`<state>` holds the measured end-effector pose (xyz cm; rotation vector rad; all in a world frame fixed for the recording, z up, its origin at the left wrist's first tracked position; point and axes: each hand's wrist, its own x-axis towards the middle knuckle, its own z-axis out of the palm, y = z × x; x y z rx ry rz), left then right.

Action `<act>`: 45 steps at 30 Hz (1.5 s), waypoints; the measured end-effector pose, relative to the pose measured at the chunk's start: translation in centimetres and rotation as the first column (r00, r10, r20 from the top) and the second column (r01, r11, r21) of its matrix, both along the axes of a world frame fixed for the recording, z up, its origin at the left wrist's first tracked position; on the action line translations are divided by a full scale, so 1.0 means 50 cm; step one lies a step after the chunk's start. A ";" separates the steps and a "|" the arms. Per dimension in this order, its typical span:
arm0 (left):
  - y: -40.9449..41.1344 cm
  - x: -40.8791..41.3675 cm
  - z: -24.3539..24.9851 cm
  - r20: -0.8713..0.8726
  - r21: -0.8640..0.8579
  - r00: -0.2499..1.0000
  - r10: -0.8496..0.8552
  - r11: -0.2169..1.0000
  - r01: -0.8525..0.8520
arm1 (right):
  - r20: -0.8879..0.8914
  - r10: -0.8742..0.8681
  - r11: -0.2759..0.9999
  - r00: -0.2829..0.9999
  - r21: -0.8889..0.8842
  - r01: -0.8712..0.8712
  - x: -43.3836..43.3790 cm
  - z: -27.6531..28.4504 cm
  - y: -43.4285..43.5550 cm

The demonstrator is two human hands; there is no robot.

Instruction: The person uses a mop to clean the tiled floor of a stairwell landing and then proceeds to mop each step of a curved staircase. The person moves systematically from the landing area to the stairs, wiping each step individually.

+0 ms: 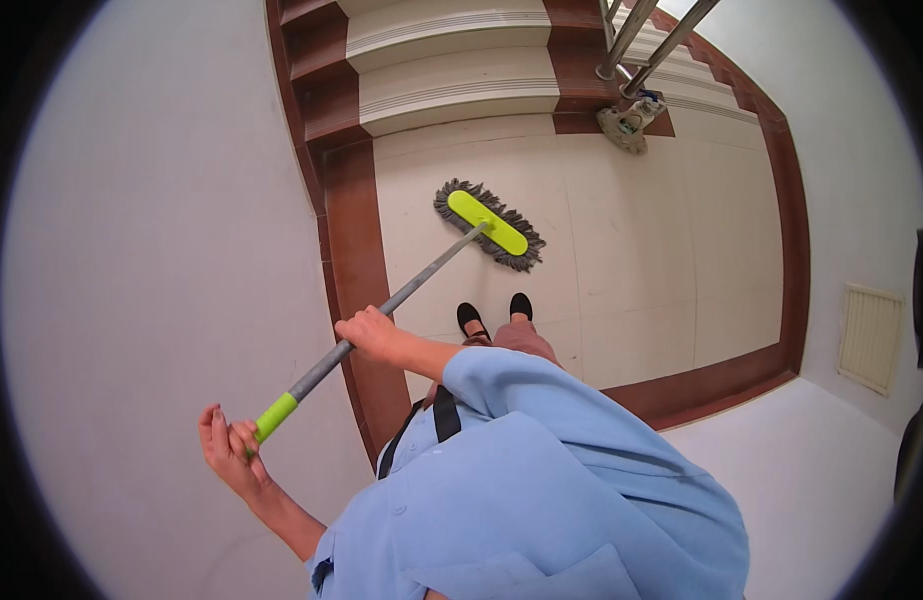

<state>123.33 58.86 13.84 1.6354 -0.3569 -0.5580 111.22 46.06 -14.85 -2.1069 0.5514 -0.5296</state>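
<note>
A flat dust mop lies ahead of my feet on the tiled landing, with a lime-green plate [488, 223] and a grey fringed mop head [523, 259] spread on the floor. Its grey metal pole [424, 279] slants back toward my left side. My right hand [368, 332] is wrapped around the pole about midway. At the pole's top end, my left hand [233, 450] holds the lime-green grip [275, 417] with some fingers curled on it and others raised. That hand is beside the white wall [154, 247].
Cream stairs [454, 94] with red-brown edges rise ahead. Stainless steel railing posts [649, 56] stand at right, with a dirty cloth [619, 131] and a whitish container [645, 111] at their foot. A pale vent panel [871, 337] is on the right wall.
</note>
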 end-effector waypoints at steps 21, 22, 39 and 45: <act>-0.370 -0.548 -0.363 -0.451 -0.100 0.546 -0.706 0.648 0.755 | -0.515 -0.630 0.764 0.580 -0.281 0.581 -0.803 -0.190 -0.233; -0.368 -0.531 -0.371 -0.448 -0.093 0.565 -0.693 0.665 0.741 | -0.535 -0.618 0.771 0.576 -0.269 0.577 -0.791 -0.187 -0.235; -0.180 0.006 -0.284 -0.388 0.054 0.915 0.110 0.994 -0.097 | -0.558 -0.056 0.944 0.828 -0.300 -0.139 0.002 -0.182 -0.314; 0.006 0.091 -0.227 -0.264 0.103 0.884 0.386 0.922 -0.372 | -0.474 0.278 0.892 0.836 -0.196 -0.407 0.226 -0.119 -0.182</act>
